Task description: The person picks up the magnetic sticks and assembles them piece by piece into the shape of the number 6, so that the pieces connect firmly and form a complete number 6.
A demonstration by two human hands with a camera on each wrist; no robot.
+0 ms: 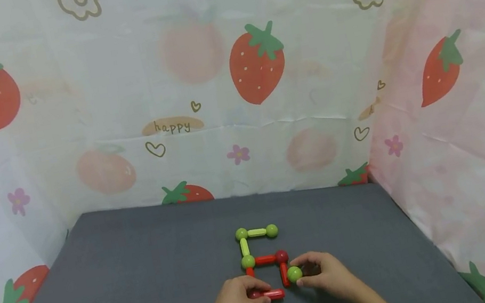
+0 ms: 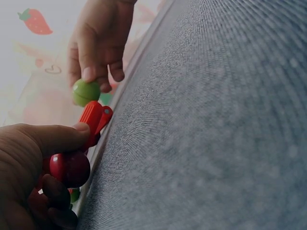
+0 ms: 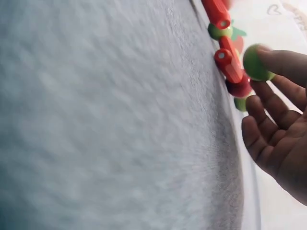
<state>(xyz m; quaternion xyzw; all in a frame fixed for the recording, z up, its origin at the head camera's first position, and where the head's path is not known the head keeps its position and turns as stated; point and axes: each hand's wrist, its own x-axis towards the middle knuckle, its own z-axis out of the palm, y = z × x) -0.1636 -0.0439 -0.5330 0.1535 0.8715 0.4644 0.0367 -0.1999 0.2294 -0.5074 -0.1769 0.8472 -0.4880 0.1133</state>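
On the grey cloth lies a figure of coloured rods and balls: yellow-green rods (image 1: 245,247) with green balls (image 1: 242,234) at the top, red rods (image 1: 265,259) and a dark red ball (image 1: 281,256) lower down. My left hand (image 1: 238,301) grips the lower left corner, thumb and fingers about a dark red ball (image 2: 76,168) and the base of a red rod (image 2: 91,120) that points right. Between thumb and fingertips my right hand (image 1: 328,273) pinches a loose green ball (image 3: 257,62), just right of the free end of the hanging red rod (image 1: 285,275).
The figure sits mid-table on dark grey cloth (image 1: 147,276). Behind and at both sides hang white and pink curtains (image 1: 331,76) printed with strawberries; they meet the table's far and side edges.
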